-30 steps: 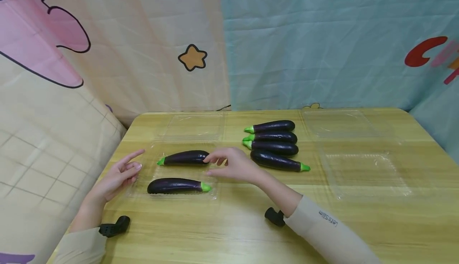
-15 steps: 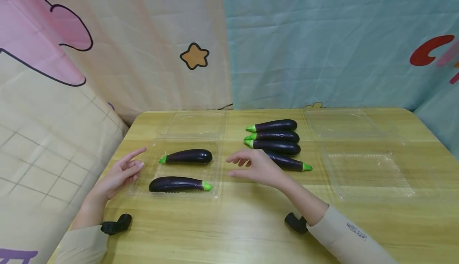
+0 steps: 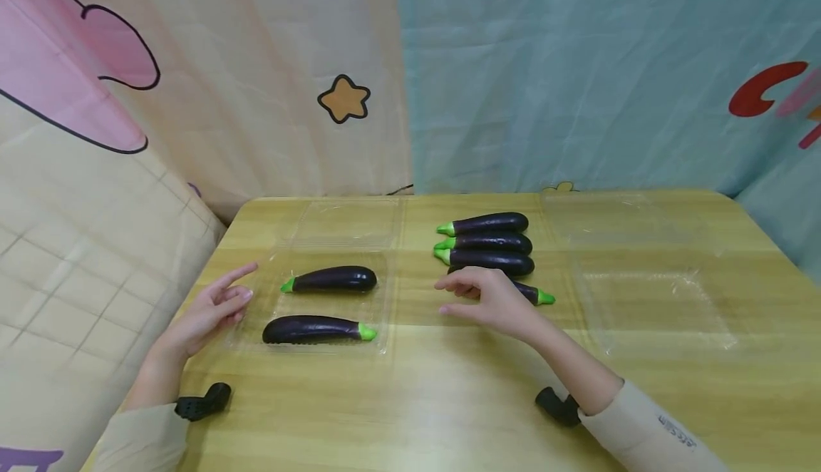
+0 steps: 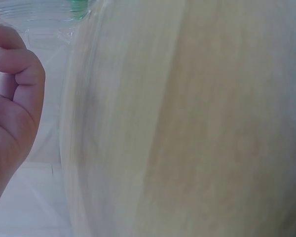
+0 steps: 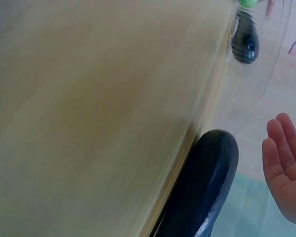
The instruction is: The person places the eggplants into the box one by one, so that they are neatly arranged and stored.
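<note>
While the left hand (image 3: 208,315) is positioned at the left side of the left transparent plastic container (image 3: 321,304), index finger extended and the other fingers loosely bent around nothing, the right hand (image 3: 490,302) is placed above the nearest loose eggplant (image 3: 527,292), partly covering it in the head view. Its thumb and fingers are spread apart — nothing is pinched between them. That eggplant lies on the wooden table (image 3: 423,401), green stem end (image 3: 546,298) to the right, just in front of three grouped eggplants (image 3: 492,244) with stems to the left. Inside the left container, the rear eggplant (image 3: 336,279) points its stem left and the front eggplant (image 3: 312,329) right; the two do not touch. The right transparent container (image 3: 661,315) lies open at the other end of the table. Judging by the smooth, glossy skin, expect each eggplant to be firm, fairly light and somewhat slippery. Take hold across the middle of the body, thumb opposing the fingers; do not lift by the stem alone. The left wrist view shows the left hand's bent fingers near the container edge (image 4: 44,17); whether a fingertip touches the plastic cannot be told. The right wrist view shows the right hand's fingers nearly straight and close to one another, with a visible gap between them and a dark eggplant body (image 5: 202,192) — no contact is seen.
</note>
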`<action>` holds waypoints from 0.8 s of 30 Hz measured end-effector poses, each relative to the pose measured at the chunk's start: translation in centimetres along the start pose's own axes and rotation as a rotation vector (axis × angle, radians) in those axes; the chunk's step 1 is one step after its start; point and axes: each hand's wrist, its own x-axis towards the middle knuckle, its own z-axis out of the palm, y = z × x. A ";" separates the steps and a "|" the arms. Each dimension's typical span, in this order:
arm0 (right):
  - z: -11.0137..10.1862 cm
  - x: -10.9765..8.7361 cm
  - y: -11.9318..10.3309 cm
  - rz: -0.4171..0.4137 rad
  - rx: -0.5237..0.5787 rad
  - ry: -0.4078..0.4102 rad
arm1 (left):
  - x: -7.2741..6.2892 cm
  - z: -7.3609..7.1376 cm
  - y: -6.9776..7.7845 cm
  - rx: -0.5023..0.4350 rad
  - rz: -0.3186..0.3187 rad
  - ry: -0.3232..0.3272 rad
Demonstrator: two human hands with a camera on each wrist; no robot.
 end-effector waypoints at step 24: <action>-2.4 -2.6 1.9 0.148 -0.152 0.161 | -0.1 -0.1 -0.4 -0.013 0.010 -0.002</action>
